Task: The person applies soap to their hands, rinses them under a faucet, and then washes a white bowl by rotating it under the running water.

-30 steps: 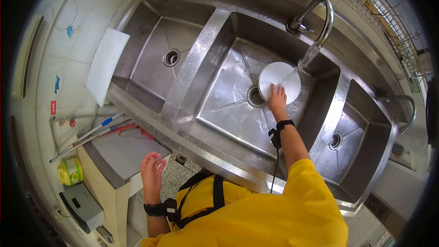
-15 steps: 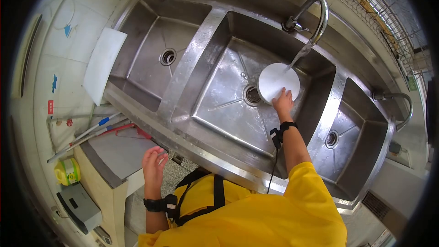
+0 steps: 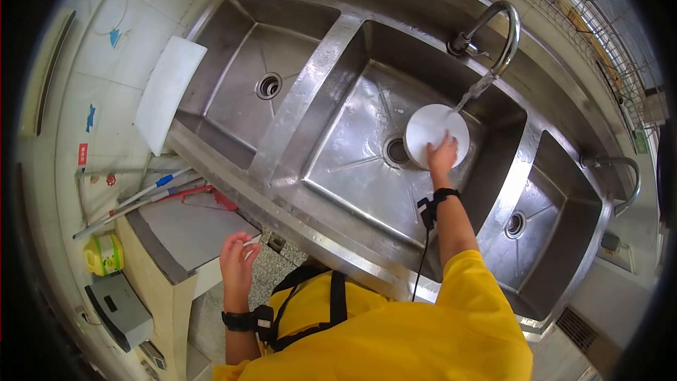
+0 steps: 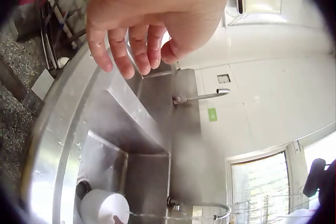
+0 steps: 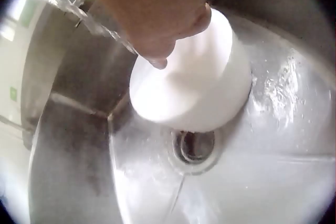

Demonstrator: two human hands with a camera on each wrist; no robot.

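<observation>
A white round bowl (image 3: 421, 132) sits in the middle basin, beside the drain, its mouth tilted in the right wrist view. Over its inside my right hand (image 3: 443, 155) reaches in from the near edge, fingers spread on the white surface. Part of the hand's contact is hidden in the right wrist view. Tap water (image 3: 474, 92) runs down to the bowl's far rim. My left hand (image 3: 238, 257) is held up beside the sink's near edge, holding nothing; its wet fingers (image 4: 122, 58) hang loosely bent in the left wrist view.
The curved tap (image 3: 511, 35) arches over the middle basin (image 3: 338, 127). Other basins lie to the left (image 3: 247, 85) and right (image 3: 557, 219). A white board (image 3: 169, 92) leans at the left end. Long-handled tools (image 3: 141, 201) lie across a low counter (image 3: 204, 233).
My right hand has moved over the bowl, first to its near rim, then back over its inside. The bowl has shifted slightly in view. The left hand stays nearly still.
</observation>
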